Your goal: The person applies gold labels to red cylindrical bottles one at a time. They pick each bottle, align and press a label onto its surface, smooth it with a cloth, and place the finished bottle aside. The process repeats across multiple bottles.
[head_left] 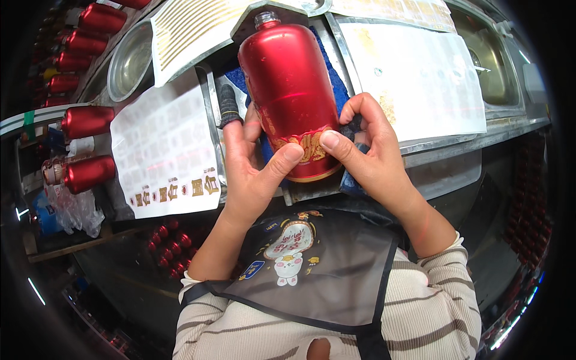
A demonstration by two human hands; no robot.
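Red bottle (291, 84), one, clasped between left hand (245, 171) and right hand (375, 156), with two thumbs on gold emblem (309, 149) near base. Held over one blue cloth (338, 83), neck pointing away, between left white sheet (165, 144) and right white sheet (426, 81). Farther left, one metal bowl (131, 60).

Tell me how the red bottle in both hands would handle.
The red bottle is probably slippery, given its smooth, shiny surface. Its rounded body would likely roll if laid sideways. Its clear, glass-like neck suggests it may be fragile.
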